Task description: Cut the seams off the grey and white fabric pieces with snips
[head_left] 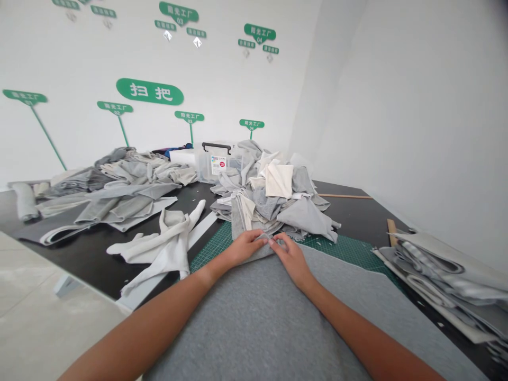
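A large sheet of grey fabric (254,317) spreads from the table down toward me, beneath both forearms. At its far edge, my left hand (248,246) pinches the cloth between thumb and fingers. Close beside it on the right, my right hand (288,253) grips the same edge, its thumb and index finger curled together. The fingertips of the two hands nearly meet. Under the fabric lies a green cutting mat (216,246). Just beyond my hands rises a heap of grey and cream cloth pieces (273,196).
A clear plastic box (204,166) with a black handle stands behind the heap. Grey cloths (119,196) are piled at left, with white scraps (162,241) nearer. Folded fabric (444,280) is stacked on the right. A wooden strip (345,196) lies on the black table (349,214).
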`<state>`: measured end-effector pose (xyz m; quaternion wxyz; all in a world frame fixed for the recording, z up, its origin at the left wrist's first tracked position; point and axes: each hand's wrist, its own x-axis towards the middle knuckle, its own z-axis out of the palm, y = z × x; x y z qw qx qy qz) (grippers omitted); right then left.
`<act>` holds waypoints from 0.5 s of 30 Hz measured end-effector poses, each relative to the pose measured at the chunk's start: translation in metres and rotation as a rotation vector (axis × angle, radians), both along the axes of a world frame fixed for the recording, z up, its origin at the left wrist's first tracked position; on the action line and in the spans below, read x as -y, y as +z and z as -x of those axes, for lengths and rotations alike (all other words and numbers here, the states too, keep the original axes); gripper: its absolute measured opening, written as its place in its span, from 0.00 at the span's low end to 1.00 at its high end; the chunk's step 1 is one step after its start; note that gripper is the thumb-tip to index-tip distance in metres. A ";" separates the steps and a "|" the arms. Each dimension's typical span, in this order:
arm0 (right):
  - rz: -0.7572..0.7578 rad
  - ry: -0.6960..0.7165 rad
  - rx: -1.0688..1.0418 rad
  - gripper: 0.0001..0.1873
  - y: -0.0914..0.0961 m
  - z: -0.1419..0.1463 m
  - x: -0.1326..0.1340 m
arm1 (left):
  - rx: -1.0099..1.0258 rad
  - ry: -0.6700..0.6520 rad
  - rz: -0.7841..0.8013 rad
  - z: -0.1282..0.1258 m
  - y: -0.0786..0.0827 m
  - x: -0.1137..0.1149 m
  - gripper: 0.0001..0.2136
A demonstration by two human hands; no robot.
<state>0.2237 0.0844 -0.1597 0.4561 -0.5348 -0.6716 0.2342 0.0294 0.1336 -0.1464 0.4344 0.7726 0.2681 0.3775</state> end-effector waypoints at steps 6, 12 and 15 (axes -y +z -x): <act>0.013 0.071 -0.038 0.17 0.002 -0.002 -0.004 | -0.013 -0.031 0.026 0.001 -0.003 -0.003 0.17; -0.008 0.078 -0.053 0.17 -0.004 -0.005 -0.010 | 0.029 0.011 0.182 0.006 -0.002 -0.004 0.17; -0.008 0.049 -0.063 0.17 -0.005 -0.006 -0.010 | 0.031 0.010 0.122 0.006 -0.002 -0.005 0.17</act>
